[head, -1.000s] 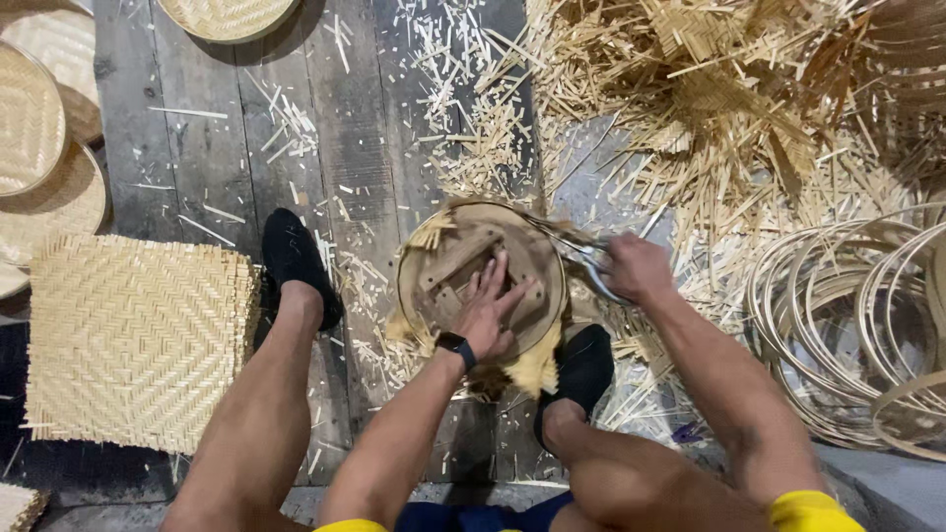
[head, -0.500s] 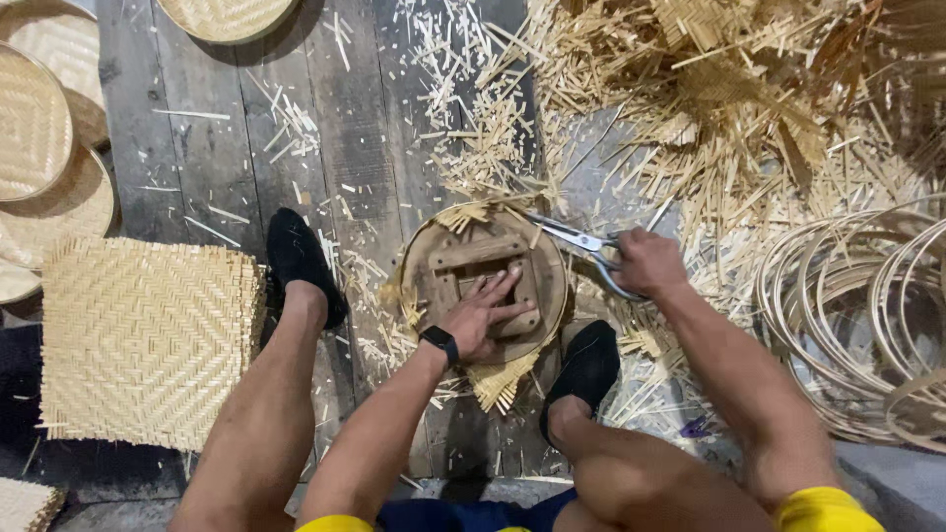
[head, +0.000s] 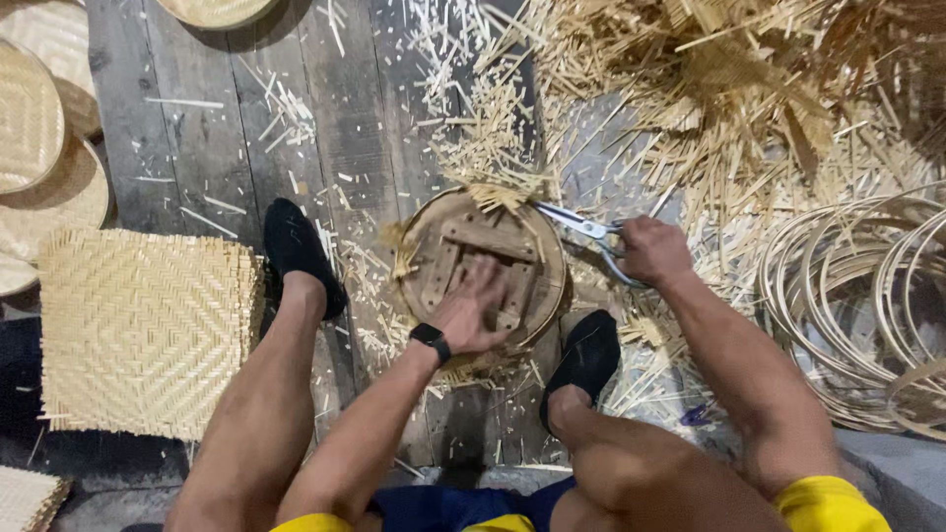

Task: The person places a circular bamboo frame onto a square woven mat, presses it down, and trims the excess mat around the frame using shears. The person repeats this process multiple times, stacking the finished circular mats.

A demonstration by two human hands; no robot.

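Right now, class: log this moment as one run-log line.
left hand: pressing round wooden form | right hand: holding scissors at rim | woven mat: left | hoops: right

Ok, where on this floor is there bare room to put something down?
The barest patch is the dark floorboards between the round woven trays and the black shoe, only lightly littered. Crowded: the offcut heap upper right, the stacked hoops, and around the round mould.

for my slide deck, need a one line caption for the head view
Left hand presses a round wooden form while right hand trims woven bamboo with metal scissors.
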